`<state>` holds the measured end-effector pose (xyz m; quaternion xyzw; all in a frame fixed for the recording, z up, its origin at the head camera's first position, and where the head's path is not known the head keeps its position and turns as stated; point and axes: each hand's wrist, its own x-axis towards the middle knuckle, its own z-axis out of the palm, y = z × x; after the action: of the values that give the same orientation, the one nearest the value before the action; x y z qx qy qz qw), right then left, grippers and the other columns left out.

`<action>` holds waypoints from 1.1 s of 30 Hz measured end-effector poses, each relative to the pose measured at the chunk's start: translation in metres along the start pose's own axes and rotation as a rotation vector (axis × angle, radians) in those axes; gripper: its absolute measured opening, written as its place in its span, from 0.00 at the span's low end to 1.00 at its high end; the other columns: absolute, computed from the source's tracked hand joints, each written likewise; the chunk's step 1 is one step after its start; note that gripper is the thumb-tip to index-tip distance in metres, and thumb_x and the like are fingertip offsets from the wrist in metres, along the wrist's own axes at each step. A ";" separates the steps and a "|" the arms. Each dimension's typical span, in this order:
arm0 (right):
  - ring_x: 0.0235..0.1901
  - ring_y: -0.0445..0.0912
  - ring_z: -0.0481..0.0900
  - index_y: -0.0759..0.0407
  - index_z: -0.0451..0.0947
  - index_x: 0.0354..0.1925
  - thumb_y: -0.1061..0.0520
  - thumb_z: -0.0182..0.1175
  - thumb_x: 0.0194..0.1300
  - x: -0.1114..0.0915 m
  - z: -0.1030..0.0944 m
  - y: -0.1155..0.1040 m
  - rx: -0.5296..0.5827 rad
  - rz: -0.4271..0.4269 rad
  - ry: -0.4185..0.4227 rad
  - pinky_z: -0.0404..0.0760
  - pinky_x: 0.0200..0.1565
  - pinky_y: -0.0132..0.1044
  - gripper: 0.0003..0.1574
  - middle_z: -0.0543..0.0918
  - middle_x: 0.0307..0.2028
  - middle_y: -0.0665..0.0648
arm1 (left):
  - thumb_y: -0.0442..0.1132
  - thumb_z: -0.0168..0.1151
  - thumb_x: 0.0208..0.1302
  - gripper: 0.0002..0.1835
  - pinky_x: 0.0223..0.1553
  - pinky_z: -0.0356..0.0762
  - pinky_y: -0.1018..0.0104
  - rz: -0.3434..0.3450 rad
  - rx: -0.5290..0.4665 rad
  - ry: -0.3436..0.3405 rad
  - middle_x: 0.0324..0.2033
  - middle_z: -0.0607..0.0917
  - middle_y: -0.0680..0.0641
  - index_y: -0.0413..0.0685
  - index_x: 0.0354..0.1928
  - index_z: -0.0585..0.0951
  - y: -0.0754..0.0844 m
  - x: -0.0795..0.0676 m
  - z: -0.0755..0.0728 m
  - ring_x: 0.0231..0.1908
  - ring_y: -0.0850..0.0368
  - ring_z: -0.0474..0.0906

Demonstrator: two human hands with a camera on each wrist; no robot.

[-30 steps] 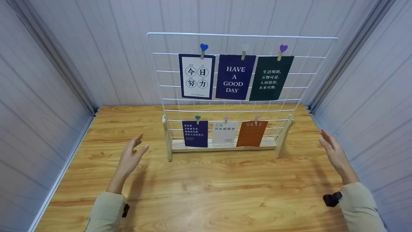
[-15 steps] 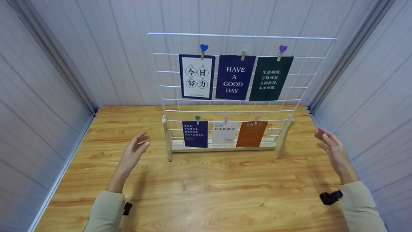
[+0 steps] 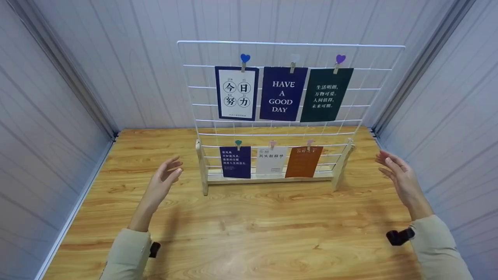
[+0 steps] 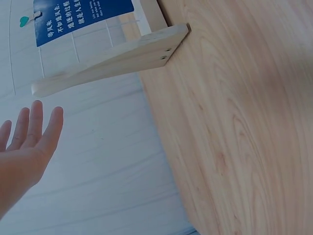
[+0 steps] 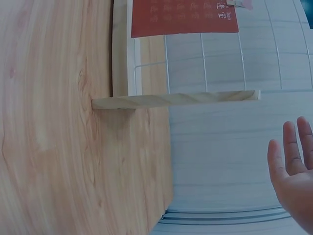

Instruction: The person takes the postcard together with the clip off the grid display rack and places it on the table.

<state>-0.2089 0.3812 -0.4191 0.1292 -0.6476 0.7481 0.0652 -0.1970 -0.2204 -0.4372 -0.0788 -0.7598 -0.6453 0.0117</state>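
Note:
A white wire grid rack [image 3: 291, 43] stands upright on a pale wooden stand [image 3: 272, 180]. Its upper row has a white card with a blue border [image 3: 237, 93], a dark blue "HAVE A GOOD DAY" card [image 3: 283, 94] and a dark green card [image 3: 327, 95]. Lower hang a small purple-blue card [image 3: 235, 162], a white card [image 3: 270, 162] and an orange card [image 3: 304, 161]. Heart-topped clips, such as the blue one [image 3: 245, 58], hold them. My left hand [image 3: 158, 186] hovers left of the stand, holding nothing. Right of it, my right hand [image 3: 402, 182] is likewise bare, fingers loose.
Wood-grain tabletop [image 3: 249, 233] extends in front of the rack. Pale panel walls enclose it at the back [image 3: 136, 77], left [image 3: 42, 136] and right [image 3: 447, 116]. A small black device [image 3: 400, 236] sits at the right cuff.
My right hand has shifted slightly inward and up, its fingers turning toward the rack. The left hand has risen a little. Rack and cards stay put.

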 end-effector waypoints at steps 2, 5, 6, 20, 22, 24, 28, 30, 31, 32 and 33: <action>0.50 0.44 0.70 0.69 0.61 0.58 0.63 0.41 0.68 0.001 0.002 -0.003 0.014 -0.003 -0.004 0.69 0.48 0.32 0.21 0.75 0.48 0.52 | 0.44 0.50 0.64 0.28 0.51 0.64 0.56 -0.002 0.004 0.007 0.56 0.65 0.40 0.42 0.63 0.57 0.002 0.001 0.000 0.54 0.48 0.64; 0.50 0.45 0.70 0.71 0.61 0.58 0.63 0.40 0.68 0.003 0.005 -0.006 0.027 -0.008 -0.007 0.69 0.48 0.33 0.21 0.75 0.48 0.53 | 0.44 0.50 0.64 0.28 0.51 0.64 0.58 -0.001 0.000 0.002 0.56 0.65 0.40 0.42 0.62 0.58 0.006 0.001 0.001 0.54 0.46 0.63; 0.50 0.46 0.70 0.71 0.61 0.57 0.64 0.40 0.68 0.003 0.006 -0.008 0.028 -0.010 -0.008 0.69 0.48 0.33 0.21 0.75 0.48 0.53 | 0.44 0.50 0.64 0.28 0.51 0.64 0.57 0.001 -0.001 -0.002 0.56 0.65 0.40 0.41 0.62 0.58 0.007 0.002 0.001 0.54 0.46 0.63; 0.47 0.48 0.72 0.74 0.63 0.55 0.66 0.42 0.67 0.015 0.024 -0.031 -0.008 -0.050 -0.043 0.71 0.47 0.32 0.20 0.76 0.47 0.57 | 0.44 0.51 0.63 0.26 0.51 0.65 0.57 0.055 -0.006 -0.034 0.53 0.68 0.39 0.40 0.60 0.61 0.022 0.011 0.005 0.52 0.48 0.67; 0.47 0.48 0.72 0.76 0.62 0.55 0.66 0.42 0.67 0.017 0.026 -0.033 -0.013 -0.058 -0.042 0.71 0.47 0.34 0.20 0.76 0.46 0.58 | 0.43 0.51 0.63 0.26 0.51 0.65 0.55 0.066 -0.005 -0.042 0.53 0.68 0.39 0.39 0.60 0.61 0.025 0.012 0.006 0.52 0.47 0.66; 0.47 0.49 0.72 0.76 0.62 0.54 0.66 0.42 0.67 0.019 0.028 -0.035 -0.012 -0.064 -0.042 0.71 0.46 0.34 0.20 0.76 0.46 0.59 | 0.43 0.51 0.64 0.26 0.52 0.64 0.54 0.073 -0.010 -0.051 0.53 0.68 0.38 0.39 0.60 0.61 0.028 0.013 0.008 0.52 0.47 0.66; 0.47 0.49 0.72 0.77 0.62 0.54 0.66 0.43 0.66 0.022 0.033 -0.039 -0.014 -0.069 -0.046 0.71 0.47 0.36 0.20 0.76 0.46 0.58 | 0.39 0.49 0.65 0.24 0.52 0.63 0.51 0.080 -0.034 -0.064 0.53 0.67 0.36 0.37 0.60 0.61 0.037 0.016 0.013 0.52 0.48 0.66; 0.47 0.49 0.72 0.78 0.61 0.54 0.66 0.43 0.66 0.025 0.037 -0.041 -0.017 -0.069 -0.052 0.71 0.47 0.36 0.20 0.77 0.45 0.58 | 0.37 0.48 0.65 0.23 0.52 0.62 0.51 0.078 -0.038 -0.070 0.53 0.67 0.34 0.35 0.60 0.61 0.047 0.016 0.016 0.52 0.47 0.66; 0.47 0.49 0.72 0.77 0.61 0.54 0.66 0.44 0.66 0.026 0.039 -0.042 -0.018 -0.069 -0.056 0.71 0.47 0.36 0.20 0.77 0.45 0.58 | 0.37 0.48 0.65 0.23 0.52 0.63 0.52 0.077 -0.041 -0.073 0.53 0.67 0.34 0.35 0.59 0.61 0.049 0.017 0.017 0.52 0.47 0.66; 0.47 0.49 0.72 0.77 0.62 0.54 0.66 0.44 0.66 0.027 0.041 -0.043 -0.024 -0.071 -0.059 0.71 0.47 0.36 0.20 0.76 0.45 0.59 | 0.37 0.48 0.65 0.23 0.52 0.63 0.53 0.076 -0.040 -0.073 0.54 0.67 0.34 0.35 0.59 0.61 0.050 0.018 0.018 0.52 0.48 0.66; 0.47 0.49 0.72 0.76 0.62 0.54 0.66 0.44 0.66 0.029 0.043 -0.044 -0.031 -0.071 -0.061 0.70 0.48 0.36 0.20 0.76 0.45 0.59 | 0.37 0.48 0.65 0.23 0.52 0.64 0.54 0.076 -0.043 -0.074 0.54 0.67 0.34 0.35 0.59 0.62 0.052 0.019 0.020 0.52 0.48 0.66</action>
<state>-0.2201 0.3440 -0.3636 0.1738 -0.6557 0.7311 0.0738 -0.2068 -0.1911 -0.3873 -0.1314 -0.7419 -0.6574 0.0064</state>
